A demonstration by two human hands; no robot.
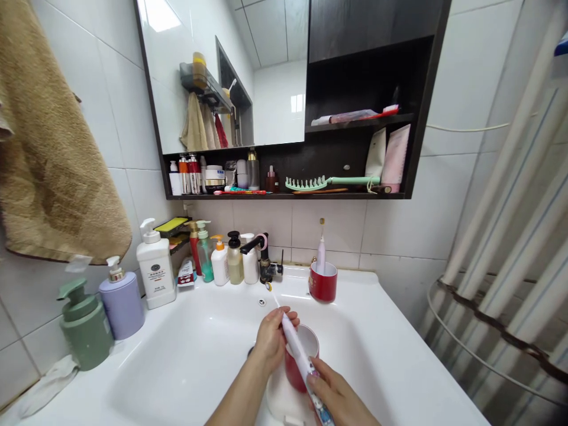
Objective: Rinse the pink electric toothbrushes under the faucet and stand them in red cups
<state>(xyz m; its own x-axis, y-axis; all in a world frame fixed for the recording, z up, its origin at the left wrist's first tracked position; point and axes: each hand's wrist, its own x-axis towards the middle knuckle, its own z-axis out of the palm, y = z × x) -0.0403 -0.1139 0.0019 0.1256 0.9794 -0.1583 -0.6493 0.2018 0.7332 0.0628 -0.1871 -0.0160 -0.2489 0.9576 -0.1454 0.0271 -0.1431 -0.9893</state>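
Note:
A pale pink-and-white electric toothbrush (296, 343) slants over the sink, its brush head towards the faucet. My left hand (271, 338) wraps round its upper part, with fingertips showing on the far side. Lower down, my right hand (335, 387) grips the patterned handle. Under the toothbrush, a red cup (293, 370) with a pale inside stands in the sink, partly covered by my hands. A white object (277, 393) lies below the cup, mostly hidden, and I cannot make out what it is.
Behind the white sink (199, 337) rises a black faucet (265, 260). A second red cup (323, 284) on the rim holds another electric toothbrush (321, 251). Pump bottles (155, 269) line the left and back. Overhead hangs a dark mirrored cabinet (364, 89); white pipes (510, 278) run at right.

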